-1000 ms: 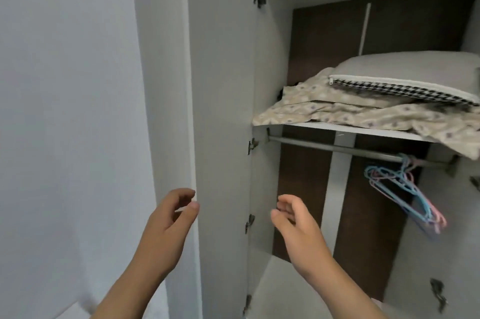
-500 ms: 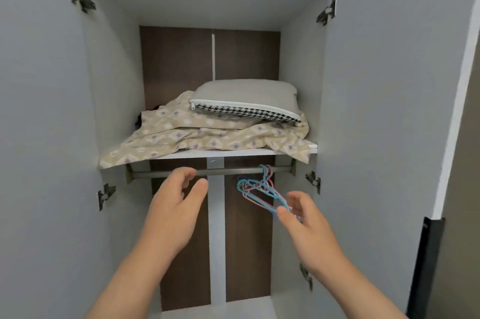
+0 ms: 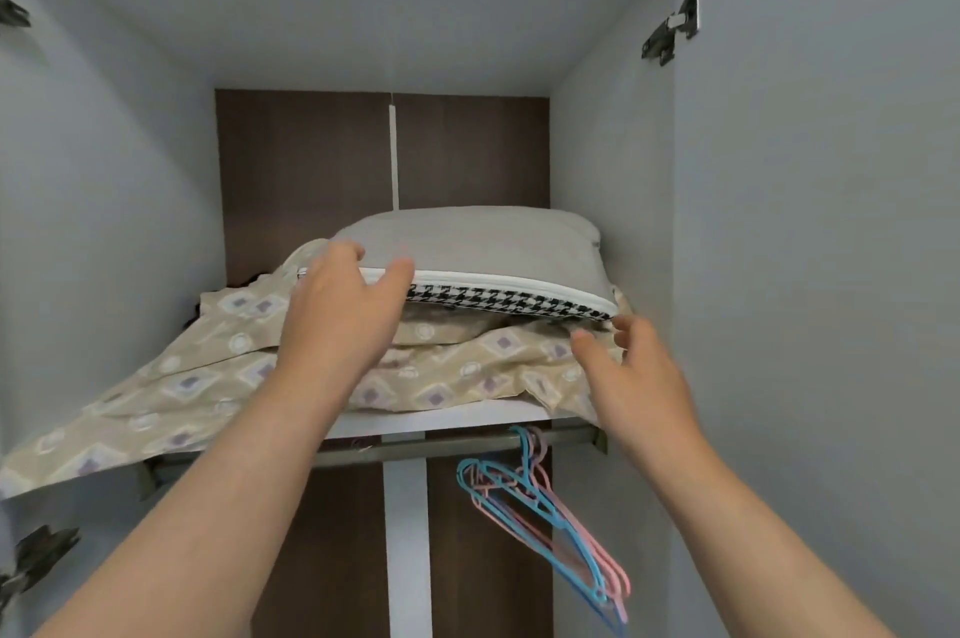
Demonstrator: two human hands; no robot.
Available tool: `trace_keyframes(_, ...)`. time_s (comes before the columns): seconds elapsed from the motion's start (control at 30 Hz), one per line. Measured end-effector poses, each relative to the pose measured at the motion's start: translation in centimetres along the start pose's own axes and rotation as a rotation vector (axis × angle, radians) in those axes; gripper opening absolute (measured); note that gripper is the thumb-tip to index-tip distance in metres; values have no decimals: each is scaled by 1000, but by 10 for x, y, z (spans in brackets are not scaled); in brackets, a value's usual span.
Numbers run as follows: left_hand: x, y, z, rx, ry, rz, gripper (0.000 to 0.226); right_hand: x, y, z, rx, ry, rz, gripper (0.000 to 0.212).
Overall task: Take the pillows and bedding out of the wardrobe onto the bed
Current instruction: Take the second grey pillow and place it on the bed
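Note:
A grey pillow with a white zip and a black-and-white houndstooth underside lies on the wardrobe's upper shelf. Under it spreads crumpled beige bedding with a diamond pattern, its left corner hanging over the shelf edge. My left hand reaches up to the pillow's front left corner, fingers spread against its edge, with no grip closed. My right hand is open just below the pillow's front right corner, over the bedding. The bed is out of view.
Both wardrobe doors stand open on either side. Below the shelf runs a metal hanging rail with blue and pink plastic hangers at its right end. The dark brown back panel shows behind.
The view swung from the left door to face the wardrobe. Both hands rose from below the rail up to the shelf, the left to the pillow's corner, the right beside its other end.

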State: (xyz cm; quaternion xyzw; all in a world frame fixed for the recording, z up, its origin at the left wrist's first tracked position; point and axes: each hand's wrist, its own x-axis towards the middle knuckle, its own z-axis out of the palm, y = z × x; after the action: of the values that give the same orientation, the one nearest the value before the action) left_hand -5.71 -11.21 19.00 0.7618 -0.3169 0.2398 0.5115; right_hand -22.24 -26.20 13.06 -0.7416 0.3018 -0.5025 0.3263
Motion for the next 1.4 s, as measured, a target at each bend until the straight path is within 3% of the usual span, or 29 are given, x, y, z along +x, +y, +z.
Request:
trace_keyframes(0.13,81,-1,17,149,30,-16,66,71,-18,20,-148,75,-33,65)
trace_keyframes(0.23,137,-5,37,194,-10,-37,67,123,-32,40,-409,175,-73,69)
trace_keyframes(0.33,183,-11,65,240,-95,-49,69,172,-42,65,-608,159,-28,75)
trace_keyframes(0.43,216,-21,93,321,-239,-55,73,222,-49,87,-620,91,121,84)
trace_keyframes(0.6,238,-52,116,430,-277,-228,84,261,-30,112,-511,-45,238,85)
trace_keyframes(0.7,246,-69,126,374,-280,-308,95,264,-13,124,-552,-32,257,93)
trace_keyframes(0.83,248,-85,133,352,-281,-281,107,256,4,134,-538,54,223,84)
trace_keyframes(0.9,243,-88,133,303,-252,-262,108,247,9,135,-502,120,186,75)
trace_keyframes(1.1,214,-70,111,149,29,-55,64,214,-7,111,-318,283,27,61)
trace_keyframes(1.4,128,-41,44,-95,276,-27,55,135,-37,41,-115,346,-124,60)
